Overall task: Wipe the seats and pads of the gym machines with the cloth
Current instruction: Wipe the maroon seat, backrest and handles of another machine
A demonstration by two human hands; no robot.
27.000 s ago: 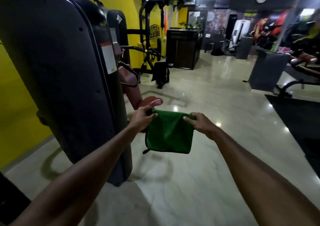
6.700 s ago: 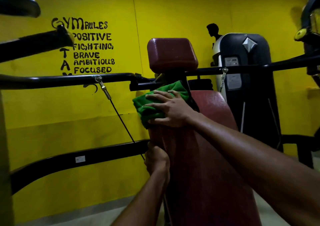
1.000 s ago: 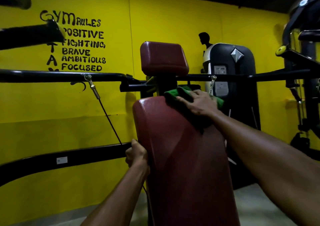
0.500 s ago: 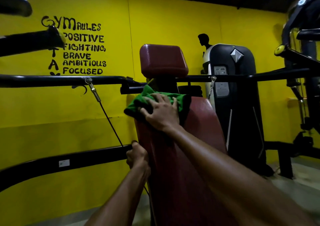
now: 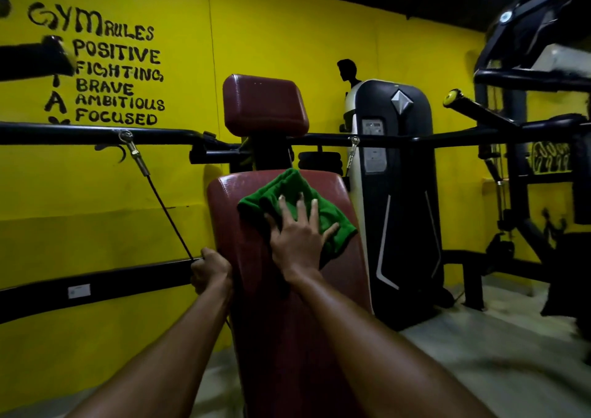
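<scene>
Cloth [image 5: 286, 187]: green, bunched; lies on the upper part of the back pad [image 5: 227, 206], just below its top edge; my palm covers its lower half.
Right hand [image 5: 299, 245]: mine; flat on the cloth; fingers [image 5: 315, 213] straight and spread apart, pressing the cloth onto the pad; thumb rests on the bare pad to the left of the cloth.
Left hand [image 5: 211, 272]: mine; fingers curled together, clamped on the back pad's left edge, well below the cloth; fingertips hidden behind the edge.
Back pad: dark red, glossy, tilted away from me.
Head pad [image 5: 265, 104]: dark red, squarish; stands above the back pad, apart from the cloth.
Bar [image 5: 80, 131]: black, level, runs behind the pads.
Cable [image 5: 166, 208]: thin, black; slants from a clip on the bar down to a point beside my left hand.
Housing [image 5: 396, 209]: black and white, upright, right of the back pad.
Wall [image 5: 271, 33]: yellow; black lettering at left reads "GYM RULES".
</scene>
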